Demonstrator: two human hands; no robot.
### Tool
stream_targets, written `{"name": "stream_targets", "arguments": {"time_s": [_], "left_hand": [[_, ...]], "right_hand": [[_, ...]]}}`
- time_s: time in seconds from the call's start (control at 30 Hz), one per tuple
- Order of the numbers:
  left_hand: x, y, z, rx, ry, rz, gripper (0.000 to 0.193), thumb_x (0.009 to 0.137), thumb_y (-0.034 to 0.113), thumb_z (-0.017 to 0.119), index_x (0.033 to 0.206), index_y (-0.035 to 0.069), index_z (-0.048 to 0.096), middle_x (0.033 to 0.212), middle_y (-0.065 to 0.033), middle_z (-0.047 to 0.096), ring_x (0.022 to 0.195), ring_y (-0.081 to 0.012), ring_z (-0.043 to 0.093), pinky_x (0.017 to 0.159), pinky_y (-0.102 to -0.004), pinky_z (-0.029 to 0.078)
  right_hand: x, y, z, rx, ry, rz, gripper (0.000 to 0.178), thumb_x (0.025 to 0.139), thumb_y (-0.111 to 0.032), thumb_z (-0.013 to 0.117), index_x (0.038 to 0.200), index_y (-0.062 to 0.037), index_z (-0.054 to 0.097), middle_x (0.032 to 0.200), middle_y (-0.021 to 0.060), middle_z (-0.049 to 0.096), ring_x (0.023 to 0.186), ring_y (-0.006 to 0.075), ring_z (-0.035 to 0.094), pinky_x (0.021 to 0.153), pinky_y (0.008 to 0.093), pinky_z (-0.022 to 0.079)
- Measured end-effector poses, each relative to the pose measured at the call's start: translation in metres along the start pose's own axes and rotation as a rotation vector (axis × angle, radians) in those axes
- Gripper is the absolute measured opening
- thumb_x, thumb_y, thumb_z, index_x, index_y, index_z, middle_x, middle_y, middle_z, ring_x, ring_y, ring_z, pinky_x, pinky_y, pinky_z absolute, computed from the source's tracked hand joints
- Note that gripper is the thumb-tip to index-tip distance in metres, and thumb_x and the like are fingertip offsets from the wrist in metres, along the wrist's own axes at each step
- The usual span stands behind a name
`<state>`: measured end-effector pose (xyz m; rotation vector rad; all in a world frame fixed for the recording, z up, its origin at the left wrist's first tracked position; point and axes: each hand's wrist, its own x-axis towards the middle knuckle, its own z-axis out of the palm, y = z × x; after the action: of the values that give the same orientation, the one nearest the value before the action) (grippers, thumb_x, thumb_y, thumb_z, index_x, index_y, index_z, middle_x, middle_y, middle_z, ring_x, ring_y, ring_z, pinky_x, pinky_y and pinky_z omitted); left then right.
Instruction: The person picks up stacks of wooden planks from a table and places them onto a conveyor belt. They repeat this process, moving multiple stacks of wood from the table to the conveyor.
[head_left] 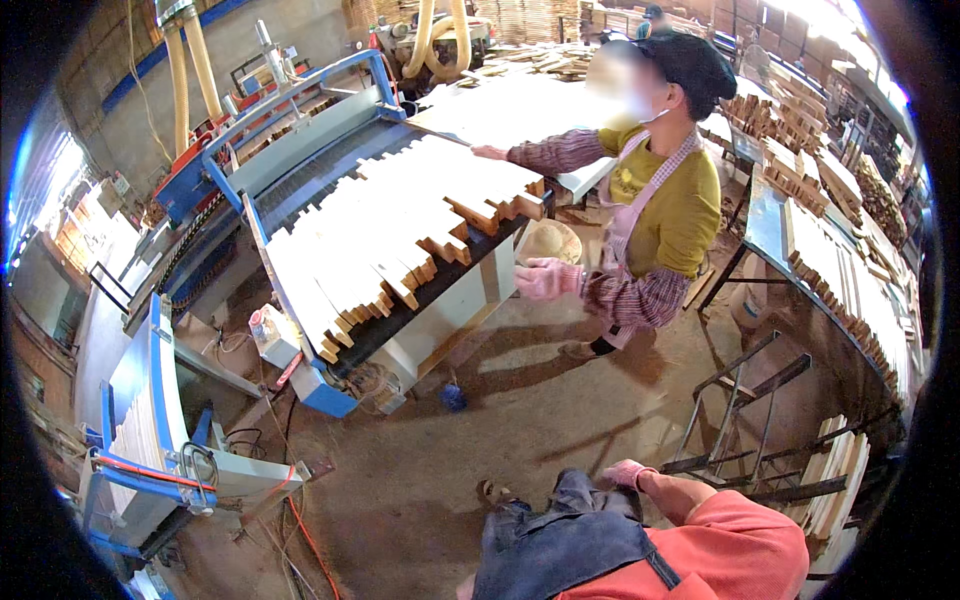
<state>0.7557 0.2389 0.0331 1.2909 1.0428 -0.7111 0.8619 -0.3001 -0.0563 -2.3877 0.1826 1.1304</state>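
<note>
My right hand (628,474), in a pink glove, is beside the thigh of my dark trousers and apron (570,550). Its fingers look loosely stretched toward the leg, and I see nothing in them. Only a sliver of what seems to be my left hand (466,588) shows at the lower edge; its fingers are hidden. Ahead, pale wooden boards (400,225) lie side by side on the dark bed of a blue-framed machine (375,335). A co-worker (665,190) stands at its right, one gloved hand (548,278) before the board ends, the other (490,152) by their far side.
A blue-edged machine part (160,400) stands at the left, with an orange hose (315,550) on the floor. To the right are a metal rack (745,400), upright boards (835,485) and a table (768,230) holding long boards. A bucket (550,242) stands behind the co-worker's hand.
</note>
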Motion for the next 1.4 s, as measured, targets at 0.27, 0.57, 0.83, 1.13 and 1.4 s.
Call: {"name": "stream_targets", "arguments": {"time_s": [0.27,0.57,0.83,1.13,1.4], "left_hand": [[0.136,0.106,-0.054,-0.222,-0.015,0.026,0.012,0.094,0.013,0.064,0.099,0.002,0.066,0.079,-0.0108,0.065,0.069,-0.0295,0.066,0.07,-0.049,0.061],[0.146,0.212,0.0,0.182,-0.186,-0.147,0.025,0.094,0.031,0.07,0.096,0.007,0.078,0.093,-0.0074,0.074,0.089,-0.0214,0.068,0.081,-0.0341,0.057],[0.143,0.306,0.197,0.721,-0.313,-0.109,0.028,0.1,0.03,0.068,0.114,0.006,0.073,0.11,-0.009,0.07,0.104,-0.0216,0.064,0.093,-0.0345,0.051],[0.157,0.381,0.433,1.083,-0.491,0.126,0.04,0.104,0.028,0.067,0.137,0.005,0.065,0.134,-0.0139,0.067,0.128,-0.0239,0.058,0.112,-0.037,0.044],[0.197,0.429,0.541,1.256,-0.576,0.511,0.029,0.104,0.027,0.063,0.117,0.003,0.075,0.11,-0.0076,0.071,0.103,-0.021,0.064,0.094,-0.0343,0.051]], "right_hand": [[-0.018,-0.115,-0.084,0.136,0.042,0.08,0.035,0.097,-0.032,0.056,0.112,-0.0066,0.074,0.116,0.0195,0.076,0.106,0.0404,0.072,0.09,0.0503,0.055],[-0.044,-0.084,-0.128,0.407,0.1,0.374,0.051,0.097,-0.043,0.053,0.124,-0.0041,0.074,0.125,0.018,0.075,0.116,0.0371,0.069,0.1,0.0459,0.052],[-0.008,0.022,-0.161,0.639,0.164,0.516,0.047,0.094,-0.039,0.055,0.125,-0.0088,0.074,0.133,0.0186,0.072,0.118,0.0418,0.068,0.1,0.049,0.053],[0.011,0.162,-0.199,0.618,0.383,0.43,0.047,0.093,-0.04,0.057,0.118,-0.005,0.076,0.121,0.021,0.075,0.115,0.0414,0.071,0.096,0.0497,0.054],[0.012,0.21,-0.244,0.827,0.445,0.475,0.049,0.101,-0.043,0.048,0.122,-0.0051,0.072,0.126,0.0234,0.072,0.117,0.0418,0.068,0.096,0.0501,0.052]]}}
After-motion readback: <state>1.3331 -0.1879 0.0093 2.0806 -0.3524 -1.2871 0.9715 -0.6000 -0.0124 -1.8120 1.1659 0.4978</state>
